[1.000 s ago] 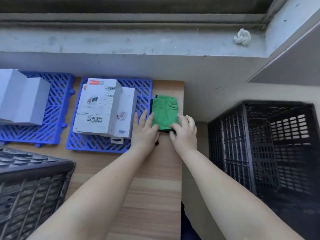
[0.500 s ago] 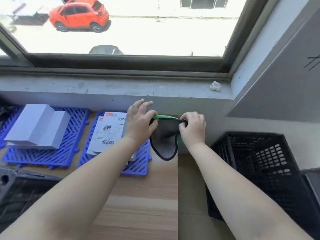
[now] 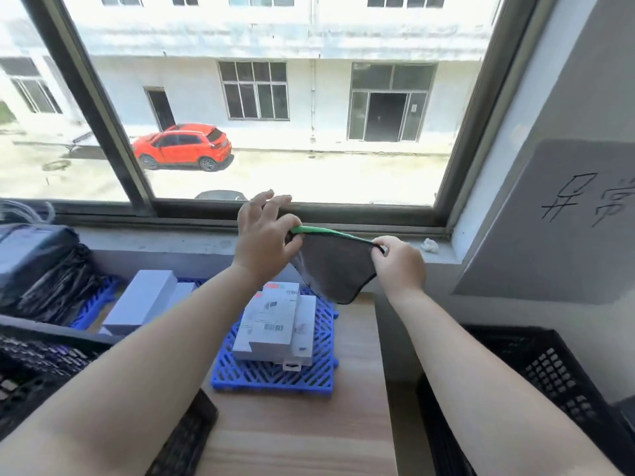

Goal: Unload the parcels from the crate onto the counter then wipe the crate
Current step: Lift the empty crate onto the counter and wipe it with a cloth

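Note:
Both hands hold a cloth (image 3: 335, 266) up in front of the window sill; it is green on its top edge and grey on the side facing me. My left hand (image 3: 263, 235) pinches its left corner and my right hand (image 3: 398, 259) grips its right corner, so the cloth hangs spread between them. Below, white parcels (image 3: 271, 321) are stacked on a blue plastic grid mat (image 3: 323, 372) on the wooden counter (image 3: 295, 441). A black crate (image 3: 549, 379) stands at the lower right beside the counter. Another black crate (image 3: 37, 359) sits at the lower left.
More white boxes (image 3: 141, 300) lie on a second blue mat (image 3: 92, 304) to the left. Black plastic bags (image 3: 51, 280) are piled at the far left. A crumpled white tissue (image 3: 430, 244) rests on the sill. A grey wall panel with writing (image 3: 567, 218) rises at right.
The cloth was lifted off the counter by both hands and raised to sill height, opening out between them. My view tilted upward, bringing the window and street into sight.

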Available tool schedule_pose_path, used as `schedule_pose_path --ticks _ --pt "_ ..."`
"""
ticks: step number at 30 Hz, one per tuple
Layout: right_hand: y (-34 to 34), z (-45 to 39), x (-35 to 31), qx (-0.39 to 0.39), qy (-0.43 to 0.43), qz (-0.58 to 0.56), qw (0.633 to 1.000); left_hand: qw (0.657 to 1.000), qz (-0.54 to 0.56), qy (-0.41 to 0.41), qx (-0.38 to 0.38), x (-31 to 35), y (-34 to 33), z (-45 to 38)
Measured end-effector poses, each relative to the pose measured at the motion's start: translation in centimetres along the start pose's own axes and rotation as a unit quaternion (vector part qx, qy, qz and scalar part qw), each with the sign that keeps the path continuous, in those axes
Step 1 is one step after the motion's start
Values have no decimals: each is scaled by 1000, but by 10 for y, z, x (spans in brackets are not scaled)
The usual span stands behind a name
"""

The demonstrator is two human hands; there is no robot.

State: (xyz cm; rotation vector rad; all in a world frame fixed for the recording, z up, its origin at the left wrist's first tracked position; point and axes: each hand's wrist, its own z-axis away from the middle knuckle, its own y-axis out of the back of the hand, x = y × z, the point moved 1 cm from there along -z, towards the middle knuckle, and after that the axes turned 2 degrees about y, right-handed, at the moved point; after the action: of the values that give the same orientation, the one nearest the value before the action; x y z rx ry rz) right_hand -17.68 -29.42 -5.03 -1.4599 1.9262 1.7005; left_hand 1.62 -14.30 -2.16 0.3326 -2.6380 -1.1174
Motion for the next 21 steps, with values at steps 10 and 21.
schedule_pose_path --ticks 10,21 --pt "-35 55 -137 -100 -38 -282 954 994 -23 105 14 -104 118 47" --pt "-107 126 -296 -62 193 -267 942 984 -75 131 100 -218 261 146"
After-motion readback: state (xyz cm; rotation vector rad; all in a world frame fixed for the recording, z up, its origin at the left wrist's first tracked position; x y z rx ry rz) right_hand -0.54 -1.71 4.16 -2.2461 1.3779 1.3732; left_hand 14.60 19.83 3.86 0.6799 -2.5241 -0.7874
